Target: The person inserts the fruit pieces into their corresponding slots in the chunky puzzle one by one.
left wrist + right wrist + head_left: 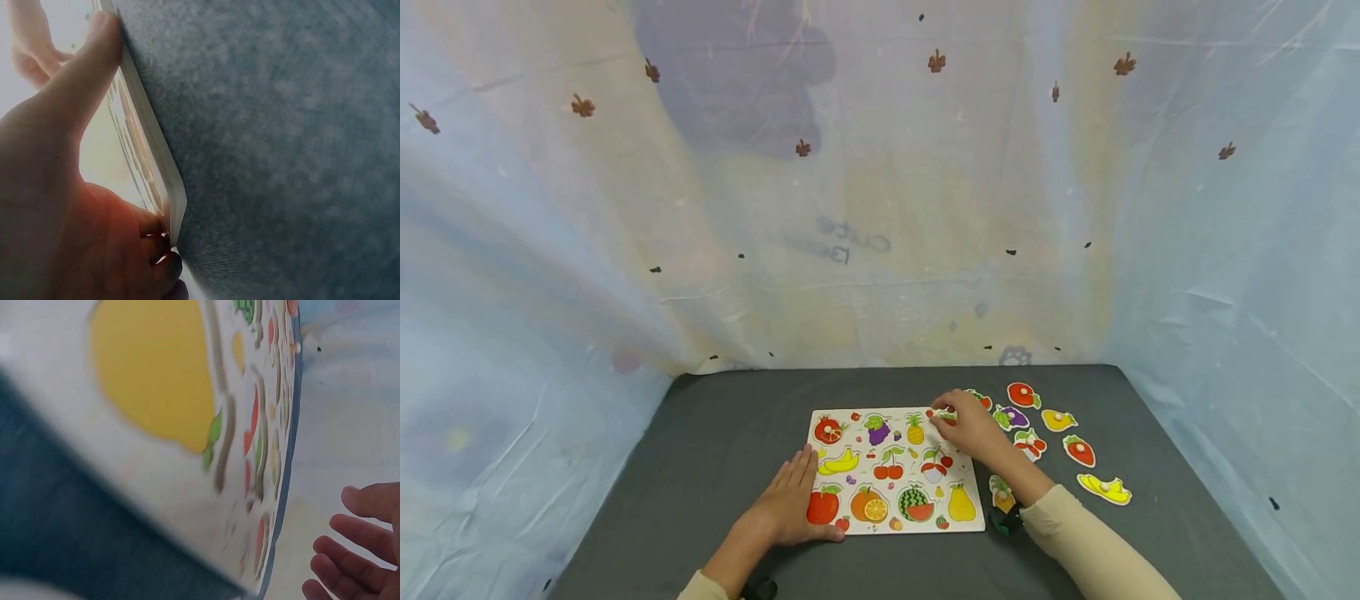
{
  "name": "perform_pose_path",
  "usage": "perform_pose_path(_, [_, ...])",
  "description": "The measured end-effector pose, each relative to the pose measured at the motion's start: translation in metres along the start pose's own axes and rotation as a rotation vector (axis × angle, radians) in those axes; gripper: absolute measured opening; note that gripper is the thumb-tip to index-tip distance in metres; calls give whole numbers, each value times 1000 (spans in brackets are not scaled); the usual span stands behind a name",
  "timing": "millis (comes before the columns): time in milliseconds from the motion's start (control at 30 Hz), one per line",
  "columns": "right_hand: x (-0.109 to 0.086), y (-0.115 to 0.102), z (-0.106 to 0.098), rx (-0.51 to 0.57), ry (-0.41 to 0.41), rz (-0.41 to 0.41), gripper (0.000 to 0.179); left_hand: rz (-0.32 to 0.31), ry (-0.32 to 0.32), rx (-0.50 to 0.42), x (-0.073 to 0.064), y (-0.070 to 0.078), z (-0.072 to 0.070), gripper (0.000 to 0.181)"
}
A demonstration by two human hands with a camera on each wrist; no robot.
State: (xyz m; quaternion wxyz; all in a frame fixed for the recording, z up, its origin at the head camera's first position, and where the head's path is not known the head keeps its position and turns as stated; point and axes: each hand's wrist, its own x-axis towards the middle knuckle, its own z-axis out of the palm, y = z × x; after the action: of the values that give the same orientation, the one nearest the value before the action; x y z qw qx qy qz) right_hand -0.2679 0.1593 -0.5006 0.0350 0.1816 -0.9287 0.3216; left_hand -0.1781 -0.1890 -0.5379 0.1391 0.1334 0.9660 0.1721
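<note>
A white fruit puzzle board [925, 527], printed with colourful fruits, lies flat in the head view. My left hand [786, 500] rests along its left side, fingers straight at the edge and thumb at the near left corner. In the left wrist view, that thumb [94, 62] lies along the board's pale edge [153, 140]. Over the far right corner is my right hand [967, 425], fingertips close to a red-and-green fruit picture there. The right wrist view shows those fingers [356, 534] apart and loosely bent, no piece visible among them. A large yellow pear picture [153, 369] fills that view's foreground.
Right of the board lie several loose knobbed pieces: red fruit [1023, 395], grapes [1011, 417], yellow fruit [1059, 420], cherries [1031, 444], strawberry [1078, 451], bananas [1104, 489] and pineapple [1002, 493]. A watermelon piece [981, 399] is partly behind my right hand. Printed curtains [880, 208] enclose the dark table [730, 433].
</note>
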Motion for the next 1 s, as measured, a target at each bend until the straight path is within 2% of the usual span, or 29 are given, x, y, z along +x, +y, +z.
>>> perform_pose_path(67, [-2,7,-3,2,12,6,23,-18,-17,17,-5,7,-7,138])
perform_pose_path(267, [-6,33,-15,-33,47,20,24,-6,-19,-26,-5,6,-8,141])
perform_pose_path(433, [-9,53,-31,-27,71,46,23,20,-22,-61,-2,1,-3,147])
perform_pose_path(633, [-14,75,-46,-31,82,35,19,27,-12,-31,4,-7,6,149])
perform_pose_path(867, [-19,96,-61,-43,120,66,13,17,-5,-41,-2,2,-2,146])
perform_pose_path(1000, [-20,106,-67,-54,108,90,14,11,-11,0,-4,5,-4,140])
